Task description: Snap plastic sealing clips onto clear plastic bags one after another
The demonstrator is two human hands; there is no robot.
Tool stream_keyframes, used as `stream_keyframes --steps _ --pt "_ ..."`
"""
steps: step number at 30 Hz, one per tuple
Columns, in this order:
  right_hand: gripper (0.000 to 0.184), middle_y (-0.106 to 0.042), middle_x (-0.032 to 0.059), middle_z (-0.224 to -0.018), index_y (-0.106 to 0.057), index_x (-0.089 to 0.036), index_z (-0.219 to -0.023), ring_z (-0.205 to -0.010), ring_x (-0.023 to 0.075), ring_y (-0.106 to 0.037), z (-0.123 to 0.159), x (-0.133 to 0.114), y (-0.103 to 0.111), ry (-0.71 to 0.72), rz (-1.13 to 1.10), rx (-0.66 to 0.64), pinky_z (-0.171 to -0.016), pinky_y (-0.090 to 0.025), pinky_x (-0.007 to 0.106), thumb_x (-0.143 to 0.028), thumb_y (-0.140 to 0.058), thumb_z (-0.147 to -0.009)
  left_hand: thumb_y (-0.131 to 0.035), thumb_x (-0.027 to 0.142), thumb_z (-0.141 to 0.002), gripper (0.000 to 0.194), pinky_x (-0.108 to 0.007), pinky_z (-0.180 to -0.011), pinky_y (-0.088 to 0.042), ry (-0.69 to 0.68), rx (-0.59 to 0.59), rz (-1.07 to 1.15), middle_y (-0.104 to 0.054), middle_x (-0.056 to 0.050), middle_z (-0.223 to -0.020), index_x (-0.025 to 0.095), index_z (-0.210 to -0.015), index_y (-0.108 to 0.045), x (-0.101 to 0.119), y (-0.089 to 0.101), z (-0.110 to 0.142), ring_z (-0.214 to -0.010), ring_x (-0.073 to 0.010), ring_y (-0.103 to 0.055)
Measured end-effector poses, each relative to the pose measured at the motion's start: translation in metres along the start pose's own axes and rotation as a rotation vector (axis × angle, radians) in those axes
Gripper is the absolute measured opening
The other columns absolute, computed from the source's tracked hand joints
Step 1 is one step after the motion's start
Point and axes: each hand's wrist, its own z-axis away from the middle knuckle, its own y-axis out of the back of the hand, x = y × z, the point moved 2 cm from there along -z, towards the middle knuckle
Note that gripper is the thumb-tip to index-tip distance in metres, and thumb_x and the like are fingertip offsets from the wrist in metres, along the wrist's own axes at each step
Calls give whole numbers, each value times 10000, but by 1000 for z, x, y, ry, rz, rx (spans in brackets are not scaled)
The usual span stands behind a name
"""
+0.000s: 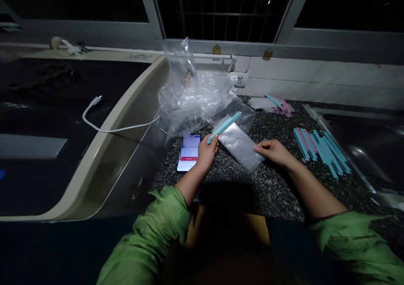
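Over the middle of the black, speckled stone surface (284,196), a flat, clear plastic bag (242,147) is held between two bare hands, with a long, slim, light-blue plastic clip (224,127) along its upper-left edge. The left hand (207,154) has its fingers closed on the near end of the clip; the right hand (274,151) pinches the bag's right-hand corner between thumb and fingers that are almost together. Whether the clip grips the film along its full length cannot be told. If the film is bunched or off-line under the clip, it could slip out when the right hand pulls, and a hard tug could crease or stretch that corner. A smartphone with a lit screen (189,151) lies near the surface's left edge, just beside the left forearm, so a wide elbow swing could knock it. A loose heap of crumpled clear plastic (197,102) spreads from the back edge toward the bag and might snag the clip's far tip. Toward the right edge, a row of loose light-blue and pink clips (326,150) lies near the right forearm, where a careless sweep could scatter it.
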Motion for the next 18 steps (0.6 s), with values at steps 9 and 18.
stream_keyframes --steps 9,18 --pt "429 -553 -7 -536 -613 -141 -547 -533 103 -455 1 0 14 8 118 -101 -543 -342 242 -566 -663 -520 -601 528 -664 384 -166 -392 -297 -62 4 -41 -492 64 -515 157 -737 -531 1 1 1 -394 -35 -402" --pt "412 -616 36 -709 -648 -147 -856 -624 143 -536 0 2 18 189 228 60 -581 -433 271 -508 -591 -666 -604 519 -663 371 -188 -456 -362 -83 -75 -93 -542 40 -526 152 -682 -556 4 0 7 -430 -57 -450"
